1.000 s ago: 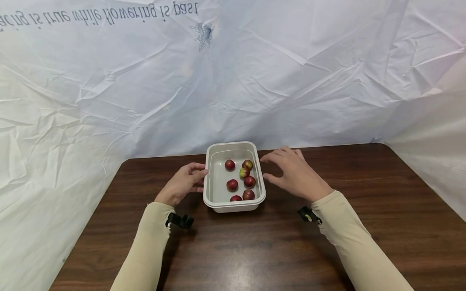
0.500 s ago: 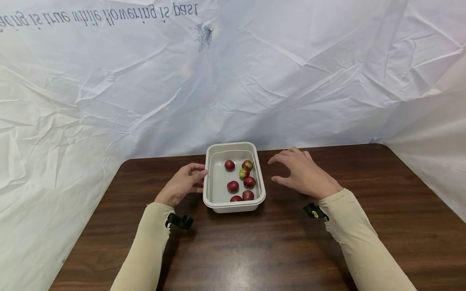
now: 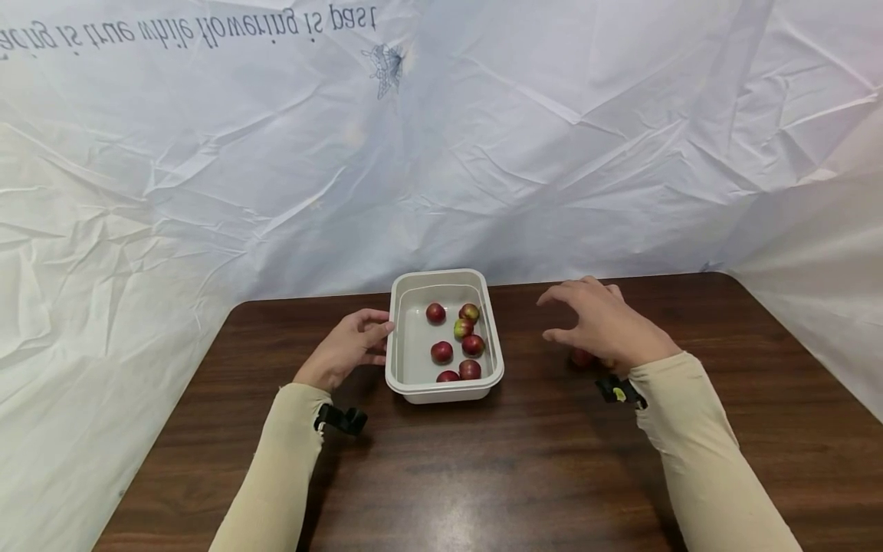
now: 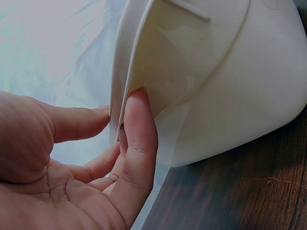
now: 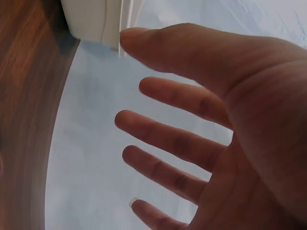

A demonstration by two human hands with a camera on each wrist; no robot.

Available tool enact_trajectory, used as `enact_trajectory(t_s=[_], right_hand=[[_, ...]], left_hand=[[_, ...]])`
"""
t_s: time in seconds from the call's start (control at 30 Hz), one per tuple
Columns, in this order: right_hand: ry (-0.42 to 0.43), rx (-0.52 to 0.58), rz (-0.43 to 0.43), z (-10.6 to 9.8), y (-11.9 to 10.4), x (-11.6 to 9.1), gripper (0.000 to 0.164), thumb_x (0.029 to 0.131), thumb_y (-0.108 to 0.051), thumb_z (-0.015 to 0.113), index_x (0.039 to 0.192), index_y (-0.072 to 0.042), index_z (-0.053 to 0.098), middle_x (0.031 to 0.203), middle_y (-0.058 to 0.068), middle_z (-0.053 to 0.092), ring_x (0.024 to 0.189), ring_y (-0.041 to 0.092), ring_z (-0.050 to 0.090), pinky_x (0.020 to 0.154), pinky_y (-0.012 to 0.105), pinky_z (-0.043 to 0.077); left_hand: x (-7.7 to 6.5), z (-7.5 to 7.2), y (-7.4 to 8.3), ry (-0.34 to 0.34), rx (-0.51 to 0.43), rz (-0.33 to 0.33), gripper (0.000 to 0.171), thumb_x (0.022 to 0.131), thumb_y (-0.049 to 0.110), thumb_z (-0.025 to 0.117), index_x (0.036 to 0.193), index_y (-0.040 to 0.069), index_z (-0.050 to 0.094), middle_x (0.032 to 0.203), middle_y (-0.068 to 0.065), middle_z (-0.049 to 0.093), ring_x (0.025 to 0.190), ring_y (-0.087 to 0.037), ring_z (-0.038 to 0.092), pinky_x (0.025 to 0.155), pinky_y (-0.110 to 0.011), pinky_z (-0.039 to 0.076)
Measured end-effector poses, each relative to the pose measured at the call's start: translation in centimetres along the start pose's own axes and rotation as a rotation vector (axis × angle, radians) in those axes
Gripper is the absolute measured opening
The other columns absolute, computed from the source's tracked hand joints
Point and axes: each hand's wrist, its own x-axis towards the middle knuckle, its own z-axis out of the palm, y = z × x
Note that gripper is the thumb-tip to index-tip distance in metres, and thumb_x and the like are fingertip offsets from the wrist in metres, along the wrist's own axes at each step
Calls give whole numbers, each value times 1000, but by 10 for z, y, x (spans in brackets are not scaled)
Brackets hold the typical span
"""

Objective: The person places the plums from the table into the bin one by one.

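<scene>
A whitish plastic container (image 3: 408,368) stands on the table, holding several small red and yellow-green plums (image 3: 441,352). My left hand (image 3: 348,346) grips its left rim; in the left wrist view the thumb lies on one side of the rim (image 4: 125,72) and the index finger on the other. To the right of the container, my right hand (image 3: 607,322) hovers over the table with spread fingers (image 5: 168,134), holding nothing. Partly hidden below that hand, a red plum (image 3: 581,357) lies on the table.
The dark wood-grain table (image 3: 441,475) has rounded far corners. A wrinkled white sheet (image 3: 552,153) with printed lettering hangs behind it and along the sides. Black straps (image 3: 341,419) sit at both wrists.
My right hand has moved rightward, away from the container, and a red plum now shows beneath it. The left hand and the container have stayed in place.
</scene>
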Motion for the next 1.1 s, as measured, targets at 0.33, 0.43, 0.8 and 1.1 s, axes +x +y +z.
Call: enact_trajectory(t_s=[0.33,0.43,0.8,1.1], right_hand=[[-46,45,52,-7,19,-4,43,91,-27,78,130,-13,66,132,12,67,94,29,70,96,59,32],[-51,20,62,-7,26,-4,43,89,-29,79,128,-13,67,132,13,67,119,36,62,90,56,37],[-166,57,106,-1,42,-2,43,90,-30,78,127,-13,67,129,17,67,105,29,63,97,70,42],[-287,191,182,5,50,-2,45,93,-25,76,132,-7,61,124,19,64,77,24,66,76,43,54]], left_hand=[[0,0,-1,7,-2,-2,43,108,20,53,144,0,45,132,-25,59,92,-19,68,82,-34,62],[0,1,-1,7,-7,-3,42,108,20,53,144,-1,45,132,-26,59,93,-18,67,82,-34,62],[-1,0,-1,7,-8,-3,42,108,21,54,143,0,45,131,-25,60,92,-18,68,82,-34,62],[1,1,-2,7,4,2,42,108,21,53,144,0,45,134,-25,58,96,-20,67,85,-36,62]])
